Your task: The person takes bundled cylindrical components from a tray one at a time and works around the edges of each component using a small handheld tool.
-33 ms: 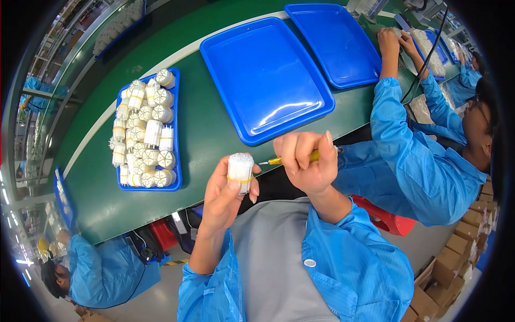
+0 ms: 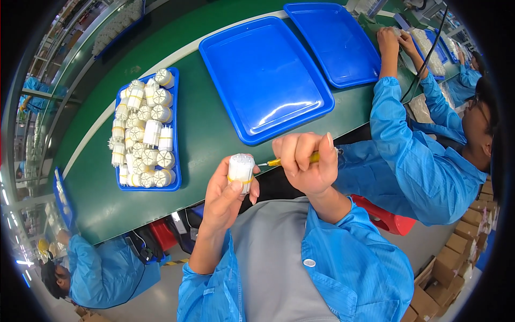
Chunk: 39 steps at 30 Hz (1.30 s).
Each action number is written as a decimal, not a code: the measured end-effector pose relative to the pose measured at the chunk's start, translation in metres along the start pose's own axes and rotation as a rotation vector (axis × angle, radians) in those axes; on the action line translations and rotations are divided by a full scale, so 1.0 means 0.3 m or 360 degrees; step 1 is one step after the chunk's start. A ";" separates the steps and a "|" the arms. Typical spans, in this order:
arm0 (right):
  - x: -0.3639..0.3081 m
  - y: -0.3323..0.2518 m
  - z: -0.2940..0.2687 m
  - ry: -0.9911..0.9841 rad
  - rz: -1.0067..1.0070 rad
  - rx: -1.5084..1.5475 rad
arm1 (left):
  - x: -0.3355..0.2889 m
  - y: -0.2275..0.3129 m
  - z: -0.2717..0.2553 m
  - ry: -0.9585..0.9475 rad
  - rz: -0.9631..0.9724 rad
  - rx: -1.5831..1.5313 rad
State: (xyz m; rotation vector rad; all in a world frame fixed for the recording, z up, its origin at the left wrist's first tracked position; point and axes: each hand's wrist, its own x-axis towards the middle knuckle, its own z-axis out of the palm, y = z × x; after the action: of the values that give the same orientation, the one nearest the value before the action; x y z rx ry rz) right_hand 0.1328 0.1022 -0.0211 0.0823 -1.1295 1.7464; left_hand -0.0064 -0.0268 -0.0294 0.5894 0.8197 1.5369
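My left hand point(image 2: 225, 190) grips a white plastic cylinder point(image 2: 241, 170) upright between thumb and fingers. A thin yellow band circles the cylinder, and its top end faces up. My right hand point(image 2: 308, 161) is closed around a small yellow-handled screwdriver point(image 2: 274, 161), palm side toward me. The screwdriver's thin metal shaft points left, with its tip close to the cylinder's right side by my left fingertips; whether it touches cannot be made out. On the left of the bench, a small blue tray point(image 2: 177, 161) is heaped with several similar white cylinders point(image 2: 153, 132), many with yellow bands.
A large blue tray point(image 2: 263, 75) lies on the green bench point(image 2: 198, 112) ahead of my hands, with another blue tray point(image 2: 335, 48) beyond its right side. A co-worker in a blue sleeve point(image 2: 397, 134) works close on my right; another person point(image 2: 102, 271) sits at far left.
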 end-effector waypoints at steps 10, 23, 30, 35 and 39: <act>-0.003 -0.008 0.013 -0.0039 -0.0034 -0.0006 | 0.001 -0.018 0.035 -0.0013 -0.0038 -0.0297; -0.006 -0.020 0.017 -0.0054 -0.0049 0.0005 | -0.007 0.006 0.086 0.0228 -0.0024 -0.0295; -0.004 -0.027 0.027 -0.0061 -0.0040 0.0003 | -0.018 0.007 0.077 0.0143 -0.0011 0.0115; -0.003 -0.023 0.044 -0.0095 -0.0083 -0.0024 | -0.029 0.016 0.087 0.0156 -0.0025 0.0259; 0.000 -0.018 0.050 -0.0133 -0.0088 -0.0106 | -0.035 0.015 0.084 0.0153 -0.0030 0.0425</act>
State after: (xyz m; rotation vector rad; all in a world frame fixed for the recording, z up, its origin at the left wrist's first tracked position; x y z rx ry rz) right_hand 0.1306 0.0917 -0.0093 0.1457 -1.2337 1.6678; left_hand 0.0115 -0.0331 -0.0094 0.7032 1.1120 1.4576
